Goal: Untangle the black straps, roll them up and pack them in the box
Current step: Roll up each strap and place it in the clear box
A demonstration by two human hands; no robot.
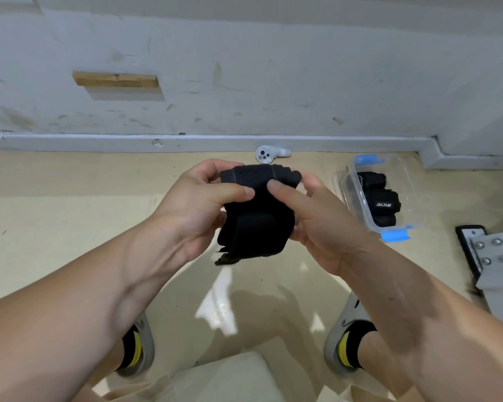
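Black straps (259, 216) bunched in both hands above the floor (70, 221), box (410, 184) off to the right.
The left hand (198, 207) grips the bundle's left side with its thumb laid across the front, and the right hand (320, 224) grips the right side, thumb tip on the upper fold; the 2 thumbs nearly touch. Well to the right stands the clear box with blue clips, rolled black straps (382, 201) inside it. A white controller (269, 154) lies by the skirting beyond the hands, and a grey metal bracket (497, 256) with 4 bolts sits at the right edge.
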